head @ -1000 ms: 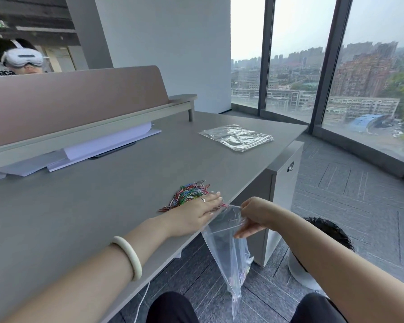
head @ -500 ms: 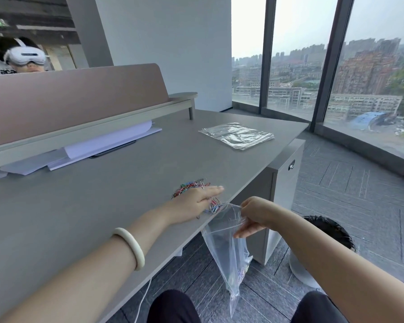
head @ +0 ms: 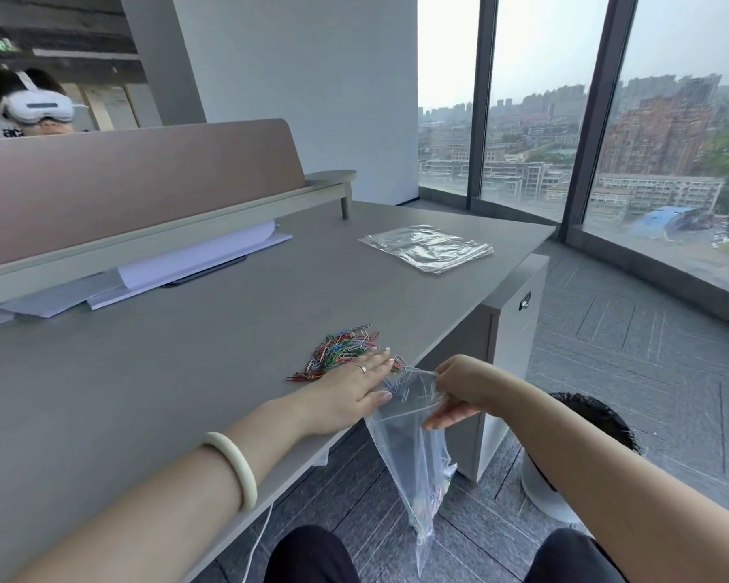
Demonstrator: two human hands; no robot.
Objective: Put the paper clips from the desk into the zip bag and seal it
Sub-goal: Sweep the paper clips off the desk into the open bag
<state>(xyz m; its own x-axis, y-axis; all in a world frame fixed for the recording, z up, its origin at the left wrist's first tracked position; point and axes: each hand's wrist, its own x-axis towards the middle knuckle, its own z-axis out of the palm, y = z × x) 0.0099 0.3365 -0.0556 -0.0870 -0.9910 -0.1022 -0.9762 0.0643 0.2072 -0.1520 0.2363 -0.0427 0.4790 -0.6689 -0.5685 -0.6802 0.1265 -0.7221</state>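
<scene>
A heap of coloured paper clips (head: pixel 342 350) lies on the grey desk (head: pixel 186 351) close to its front edge. My left hand (head: pixel 354 387) rests flat on the desk beside the heap, fingers spread, with a few clips at its fingertips by the edge. My right hand (head: pixel 459 389) pinches the rim of a clear zip bag (head: pixel 413 452), which hangs open-mouthed just below the desk edge. Some clips show inside the bag near its bottom.
A stack of clear bags (head: pixel 428 247) lies at the desk's far right. White papers (head: pixel 194 263) sit under the divider shelf. A drawer cabinet (head: pixel 510 351) stands under the desk, a lined bin (head: pixel 565 464) on the floor. A person with a headset (head: pixel 34 105) sits behind the divider.
My left hand swept over the clip heap toward the desk edge and now lies flat again, nearer the bag mouth. The right hand still holds the bag's rim.
</scene>
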